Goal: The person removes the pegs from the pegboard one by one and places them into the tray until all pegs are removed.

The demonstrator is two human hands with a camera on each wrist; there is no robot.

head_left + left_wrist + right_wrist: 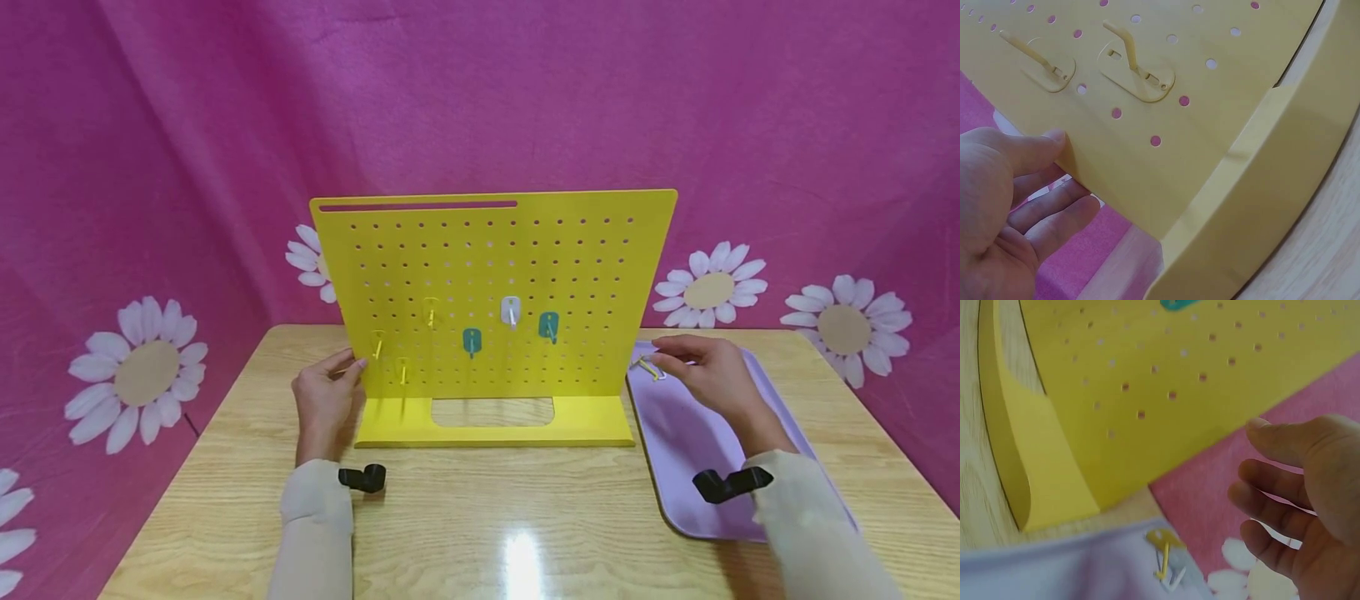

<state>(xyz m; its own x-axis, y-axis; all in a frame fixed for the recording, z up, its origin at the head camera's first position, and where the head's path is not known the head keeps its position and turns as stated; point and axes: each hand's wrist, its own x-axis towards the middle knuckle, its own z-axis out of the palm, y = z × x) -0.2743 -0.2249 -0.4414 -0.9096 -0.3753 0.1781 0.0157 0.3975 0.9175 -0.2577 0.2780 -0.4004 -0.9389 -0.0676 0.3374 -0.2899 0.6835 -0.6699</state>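
Observation:
A yellow pegboard (480,250) stands upright on its base. My left hand (324,402) holds its left edge, the thumb (1041,150) on the front face and the other fingers behind the edge. My right hand (716,377) hovers above the far end of the purple tray (697,508), near the board's right edge, fingers loosely bent with nothing between them. Beneath it in the tray lie a yellow hook (1165,550) and a white hook (1175,578). Mounted on the board are several yellow hooks (431,313), two teal hooks (549,327) and a white hook (511,312).
The wooden table (450,517) extends in front of the board and to both sides. A magenta curtain (480,92) with daisy prints hangs close behind. The board's base has a cutout (492,412) in its middle.

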